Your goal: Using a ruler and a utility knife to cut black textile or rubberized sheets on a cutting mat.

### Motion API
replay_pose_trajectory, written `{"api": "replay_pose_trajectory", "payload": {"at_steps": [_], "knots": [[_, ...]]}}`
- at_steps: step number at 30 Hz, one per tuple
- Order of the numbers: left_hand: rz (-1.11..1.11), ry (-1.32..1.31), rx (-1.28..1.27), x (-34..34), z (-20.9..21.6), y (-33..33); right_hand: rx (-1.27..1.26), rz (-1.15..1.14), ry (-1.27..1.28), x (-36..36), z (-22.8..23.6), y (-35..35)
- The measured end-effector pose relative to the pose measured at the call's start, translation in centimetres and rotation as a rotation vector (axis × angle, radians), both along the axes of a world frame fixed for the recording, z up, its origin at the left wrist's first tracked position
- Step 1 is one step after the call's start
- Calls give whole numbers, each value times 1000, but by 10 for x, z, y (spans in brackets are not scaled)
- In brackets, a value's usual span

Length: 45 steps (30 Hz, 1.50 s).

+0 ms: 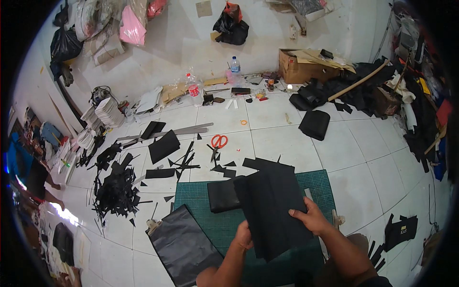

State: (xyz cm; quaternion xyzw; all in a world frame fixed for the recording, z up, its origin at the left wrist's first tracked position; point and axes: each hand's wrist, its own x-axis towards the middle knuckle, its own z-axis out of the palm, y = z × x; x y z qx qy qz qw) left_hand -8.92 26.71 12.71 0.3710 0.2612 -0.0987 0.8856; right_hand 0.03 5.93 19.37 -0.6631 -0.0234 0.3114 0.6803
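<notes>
Left hand holds the lower left edge of a black sheet; right hand grips its right edge, thumb on top. Sheet is over green cutting mat. Orange-handled scissors lie beyond, on tiled floor, near black scraps.

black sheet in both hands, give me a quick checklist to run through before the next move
1. Right hand gripping the black sheet: ok, thumb on its upper face at the right edge.
2. Left hand steadying it: ok, at the lower left edge.
3. Green mat bare: not ok, a dark folded piece lies on it.
4. Orange-handled scissors off the mat: ok, on the tiles beyond.
5. Sheet's underside flat: cannot tell, hidden from this view.
</notes>
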Motion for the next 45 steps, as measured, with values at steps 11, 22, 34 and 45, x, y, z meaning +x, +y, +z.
{"api": "replay_pose_trajectory", "payload": {"at_steps": [11,22,34,45], "knots": [[37,-35,147,10,31,5,-39,-64,-91,-1,-5,3],[50,-121,66,10,33,2,229,44,138,3,-20,-16],[598,-169,-181,12,36,-19,327,-201,-13,-37,-19,36],[543,-556,-499,4,28,52,240,-209,-153,4,0,23]]}}
